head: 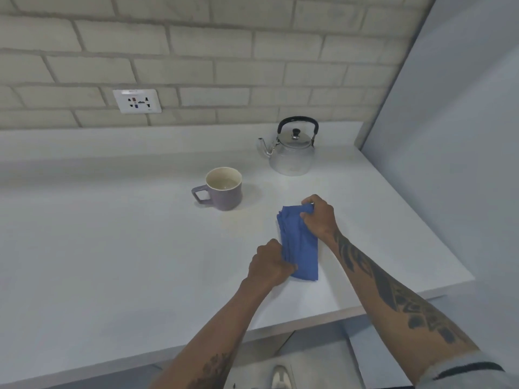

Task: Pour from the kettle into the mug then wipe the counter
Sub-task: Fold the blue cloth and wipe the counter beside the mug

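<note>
A folded blue cloth (300, 242) lies on the white counter (112, 248), and both hands grip it. My right hand (320, 217) pinches its far end; my left hand (269, 263) holds its near left edge. A purple mug (222, 189) with liquid inside stands upright just beyond and left of the cloth, handle pointing left. The metal kettle (292, 151) with a black handle stands upright at the back right, its spout pointing left toward the mug.
A brick wall rises behind the counter with a white power socket (137, 101) on it. A plain wall (449, 136) bounds the right side. The counter's front edge (309, 315) runs diagonally below my forearms.
</note>
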`<state>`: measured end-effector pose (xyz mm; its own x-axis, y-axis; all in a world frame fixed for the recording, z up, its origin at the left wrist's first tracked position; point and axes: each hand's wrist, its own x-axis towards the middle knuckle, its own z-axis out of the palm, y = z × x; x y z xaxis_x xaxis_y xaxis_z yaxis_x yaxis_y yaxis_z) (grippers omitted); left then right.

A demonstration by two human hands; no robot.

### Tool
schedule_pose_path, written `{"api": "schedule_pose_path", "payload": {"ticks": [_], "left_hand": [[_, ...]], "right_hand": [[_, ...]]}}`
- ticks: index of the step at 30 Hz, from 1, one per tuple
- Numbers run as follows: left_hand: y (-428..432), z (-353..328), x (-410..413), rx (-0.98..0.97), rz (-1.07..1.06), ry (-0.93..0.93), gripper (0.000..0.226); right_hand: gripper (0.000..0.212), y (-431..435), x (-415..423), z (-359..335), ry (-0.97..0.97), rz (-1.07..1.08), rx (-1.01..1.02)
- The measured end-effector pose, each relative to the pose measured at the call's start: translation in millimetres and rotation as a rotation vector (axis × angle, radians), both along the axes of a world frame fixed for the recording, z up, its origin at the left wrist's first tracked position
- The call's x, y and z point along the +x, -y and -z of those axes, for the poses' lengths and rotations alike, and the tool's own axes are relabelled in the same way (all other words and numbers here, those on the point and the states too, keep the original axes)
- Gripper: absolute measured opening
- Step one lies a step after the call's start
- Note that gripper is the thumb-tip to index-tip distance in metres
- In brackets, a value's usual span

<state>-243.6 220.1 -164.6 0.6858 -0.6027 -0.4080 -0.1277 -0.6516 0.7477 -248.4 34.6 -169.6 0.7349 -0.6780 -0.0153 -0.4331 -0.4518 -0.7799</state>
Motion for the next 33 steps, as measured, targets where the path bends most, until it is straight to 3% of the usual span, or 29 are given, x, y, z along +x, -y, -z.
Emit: {"api": "schedule_pose_path", "payload": {"ticks": [3, 5, 9, 12, 14, 21, 24, 27, 33], "left_hand": [[-12.7, 4.0, 9.1, 0.011, -0.015, 0.089, 0.03], [-33.2, 9.9, 24.9, -0.023, -0.069, 0.242, 0.019], [-84.6, 24.3, 64.9, -0.132, -0.15, 0.502, 0.017], [-113.7, 33.0, 83.5, -0.187, -0.192, 0.541, 0.024], [-126.1, 38.3, 88.8, -0.165, -0.193, 0.578, 0.028], [-149.9, 71.1, 86.8, -0.069, -0.14, 0.675, 0.033], [-155.8, 75.5, 85.1, -0.079, -0.148, 0.656, 0.032], [-160.7, 74.8, 82.0, -0.086, -0.15, 0.64, 0.032], [-161.8, 73.3, 82.2, -0.098, -0.161, 0.599, 0.033]], "right_hand": [[0.036, 1.4, 0.0, 10.7, -0.056, -0.011, -0.019], [0.042, -2.8, -3.1, 17.8, -0.108, -0.029, -0.08], [0.044, -17.8, -16.6, 30.2, -0.12, -0.071, -0.284], [0.034, -31.1, -31.1, 35.4, -0.053, -0.15, -0.381], [0.038, -42.8, -39.9, 42.3, -0.093, -0.181, -0.416], [0.084, -52.2, -45.7, 68.2, -0.358, -0.292, -0.592], [0.05, -47.8, -32.3, 65.4, -0.504, -0.292, -0.664], [0.06, -47.9, -1.4, 53.7, -0.529, -0.277, -0.663], [0.059, -102.9, 55.9, 56.3, -0.454, -0.37, -0.715]]}}
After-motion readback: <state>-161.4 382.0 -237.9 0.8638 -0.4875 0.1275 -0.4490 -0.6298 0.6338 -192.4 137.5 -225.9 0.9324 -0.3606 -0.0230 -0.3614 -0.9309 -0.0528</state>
